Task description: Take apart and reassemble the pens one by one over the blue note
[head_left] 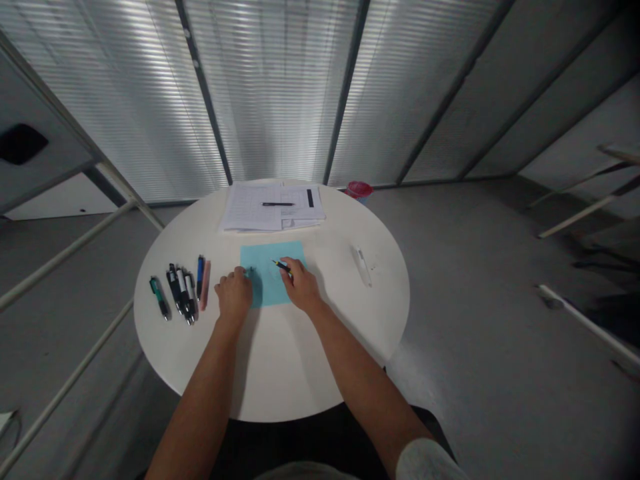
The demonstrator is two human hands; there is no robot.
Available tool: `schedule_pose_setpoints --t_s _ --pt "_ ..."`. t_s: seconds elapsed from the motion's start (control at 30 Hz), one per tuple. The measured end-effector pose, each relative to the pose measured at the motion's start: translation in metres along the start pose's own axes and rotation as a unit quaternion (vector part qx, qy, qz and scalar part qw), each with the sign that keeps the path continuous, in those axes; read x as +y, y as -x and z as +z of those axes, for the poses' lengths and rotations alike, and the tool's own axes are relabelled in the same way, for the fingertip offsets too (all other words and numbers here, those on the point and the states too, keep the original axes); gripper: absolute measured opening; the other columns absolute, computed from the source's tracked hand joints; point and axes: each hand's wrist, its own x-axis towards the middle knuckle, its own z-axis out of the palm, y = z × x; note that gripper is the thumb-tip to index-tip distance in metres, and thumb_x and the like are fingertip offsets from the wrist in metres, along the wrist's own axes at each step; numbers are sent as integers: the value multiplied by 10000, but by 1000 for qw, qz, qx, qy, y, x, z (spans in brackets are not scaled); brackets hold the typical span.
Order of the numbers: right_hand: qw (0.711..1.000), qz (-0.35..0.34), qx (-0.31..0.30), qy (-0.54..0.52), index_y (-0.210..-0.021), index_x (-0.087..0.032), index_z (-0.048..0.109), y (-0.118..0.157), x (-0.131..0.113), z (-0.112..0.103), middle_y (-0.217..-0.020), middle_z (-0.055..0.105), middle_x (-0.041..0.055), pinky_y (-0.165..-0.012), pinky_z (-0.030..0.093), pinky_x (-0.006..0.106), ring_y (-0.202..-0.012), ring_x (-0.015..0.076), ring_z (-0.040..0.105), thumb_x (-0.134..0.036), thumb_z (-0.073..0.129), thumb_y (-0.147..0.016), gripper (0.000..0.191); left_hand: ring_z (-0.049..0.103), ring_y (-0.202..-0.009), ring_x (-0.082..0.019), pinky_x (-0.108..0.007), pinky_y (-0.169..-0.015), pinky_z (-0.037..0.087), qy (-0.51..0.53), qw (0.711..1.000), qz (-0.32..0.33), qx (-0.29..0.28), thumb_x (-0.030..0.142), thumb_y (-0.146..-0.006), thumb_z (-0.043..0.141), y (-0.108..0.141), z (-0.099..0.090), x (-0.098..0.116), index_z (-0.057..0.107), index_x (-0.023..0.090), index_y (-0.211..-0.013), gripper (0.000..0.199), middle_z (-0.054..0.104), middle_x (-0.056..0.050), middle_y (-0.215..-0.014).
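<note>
Watching over the head cam: print on the papers (250,208) is too small for me to read, apart from a solid black block at the right end. Any lettering on the pens is also too small.

Counts: one blue sheet (273,293), mid-table, just this side of the papers. One black pen (278,204) lying across the papers. On the left of the table (280,367): one green pen (159,298), one blue pen (200,277), one pink stick (205,287), and between them a bunch of black-and-white pens (182,285), overlapping, so I can't give an exact count. One white stick (364,267) on the right.

Right hand (301,283): thumb and fingers clamped on one yellow-black pen (284,267), held over the sheet, tip aimed up-left. I can't tell if the tip touches paper.

Left hand (234,292): fingers curled, close together, at the sheet's left edge. Something small and dark at the fingertips; I can't tell whether they're pinching it.
</note>
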Motion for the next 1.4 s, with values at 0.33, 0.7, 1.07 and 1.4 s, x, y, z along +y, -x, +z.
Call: schedule_pose_setpoints --t_s 0.33,0.7,1.07,1.4 --pt "1000 -3 -3 11 -1277 -253 534 1 -4 -4 -1142 642 53 -837 510 283 -974 172 641 -345 418 -984 328 614 -746 -190 -310 -729 442 266 957 31 113 262 -899 434 0 -2 4 642 165 -1064 282 665 -63 -819" --pt "999 -39 -30 -19 -1188 -247 614 3 -1 1 -1094 683 33 -809 509 245 -911 146 658 -449 576 -906 349 599 -715 -140 -270 -696 476 472 878 67 54 359 -889 499 7 3 22 648 176 -1033 277 661 -33 -842" --pt "998 -49 -35 -29 -1108 -271 673 2 1 -3 -999 668 23 -796 488 237 -911 138 634 -278 527 -936 226 540 -639 -124 -257 -624 445 513 855 68 4 373 -849 554 7 11 24 648 173 -1009 273 630 -18 -774" --pt "999 -28 -21 -31 -1092 -257 666 0 2 -1 -1015 660 31 -833 500 254 -940 147 637 -299 528 -941 209 622 -764 -163 -297 -717 500 531 845 63 -18 398 -804 611 8 9 26 675 173 -915 259 696 -59 -872"
